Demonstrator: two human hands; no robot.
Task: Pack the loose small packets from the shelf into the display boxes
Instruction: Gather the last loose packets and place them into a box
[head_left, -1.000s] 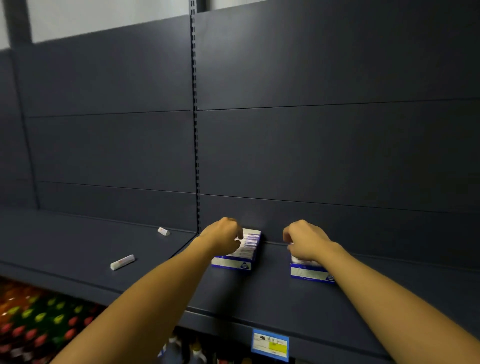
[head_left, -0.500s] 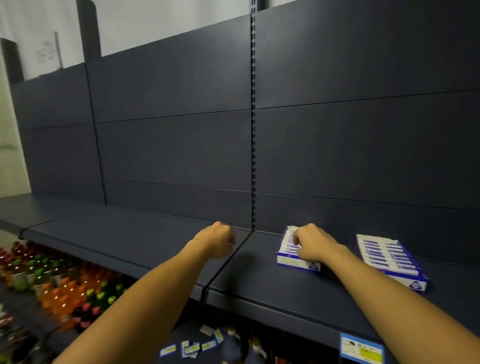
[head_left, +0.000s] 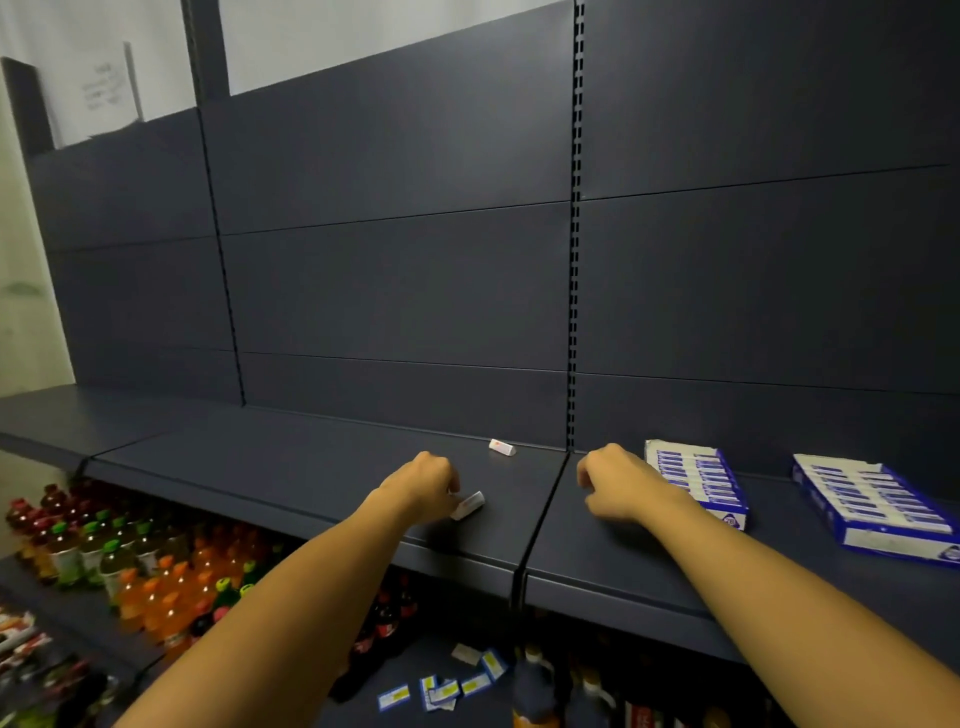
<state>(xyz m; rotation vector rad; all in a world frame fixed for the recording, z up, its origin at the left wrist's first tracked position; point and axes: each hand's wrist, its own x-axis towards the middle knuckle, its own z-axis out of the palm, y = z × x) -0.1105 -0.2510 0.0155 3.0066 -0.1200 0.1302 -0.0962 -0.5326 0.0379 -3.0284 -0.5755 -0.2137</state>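
Two white-and-blue display boxes lie on the dark shelf (head_left: 311, 467), one by my right wrist (head_left: 696, 480) and one further right (head_left: 872, 509), both filled with rows of packets. A loose white small packet (head_left: 470, 505) lies near the shelf's front. My left hand (head_left: 423, 488) has its curled fingers pinching the packet's near end. A second loose packet (head_left: 502, 447) lies against the back panel. My right hand (head_left: 623, 486) hovers just left of the nearer box, fingers loosely curled and holding nothing.
A slotted upright (head_left: 574, 260) divides the back panels above the shelf joint. Below at left stand several drink bottles (head_left: 130, 561) with orange and green caps. Loose price tags (head_left: 441, 691) lie on a lower shelf.
The view has swung left, so both boxes now sit at the right. My left hand moved left from the box to the loose packet. My right hand came off the nearer box.
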